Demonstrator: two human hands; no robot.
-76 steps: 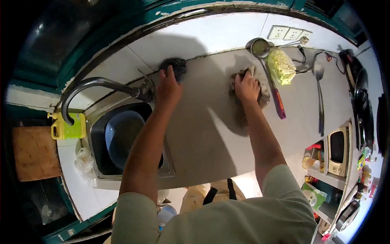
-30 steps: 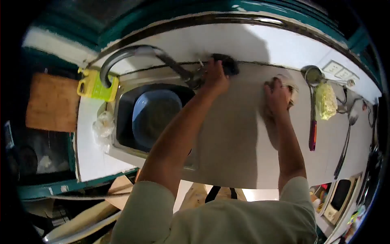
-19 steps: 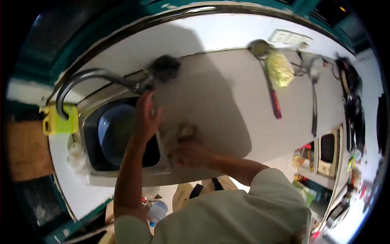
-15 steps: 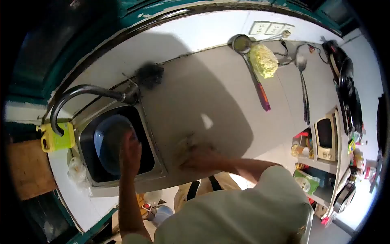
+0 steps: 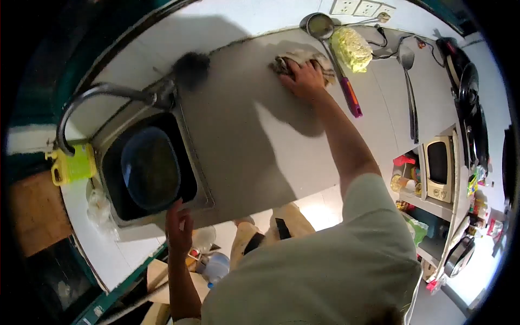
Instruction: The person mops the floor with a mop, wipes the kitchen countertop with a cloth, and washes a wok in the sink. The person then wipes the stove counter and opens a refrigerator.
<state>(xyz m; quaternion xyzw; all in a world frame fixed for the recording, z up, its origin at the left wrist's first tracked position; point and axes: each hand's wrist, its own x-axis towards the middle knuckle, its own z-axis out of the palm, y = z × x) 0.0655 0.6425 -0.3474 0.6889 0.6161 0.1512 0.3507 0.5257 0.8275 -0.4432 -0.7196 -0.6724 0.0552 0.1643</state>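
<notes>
My right hand (image 5: 305, 81) presses on a crumpled, patterned cloth (image 5: 322, 60) against the countertop, its fingers spread over the fabric. Just to the right lies a ladle (image 5: 320, 26) with a purple and orange handle, and beyond it a cabbage (image 5: 351, 50). By the front rim of the sink (image 5: 203, 189), my left hand (image 5: 179, 226) hangs with its fingers loosely apart, holding nothing. A dark bluish basin (image 5: 149, 168) sits inside the sink, below the curved faucet (image 5: 108, 91).
Left of the sink stands a yellow jug (image 5: 75, 165), with a clear plastic bag (image 5: 100, 208) nearer me. A dark scrubber (image 5: 190, 70) rests behind the faucet. A long metal spatula (image 5: 410, 103) lies at the right. Shelves there hold a cream-coloured appliance (image 5: 437, 168).
My right hand has moved the cloth from the counter's front edge to the back, near the ladle. My left hand has drawn back from over the basin to the sink's front edge.
</notes>
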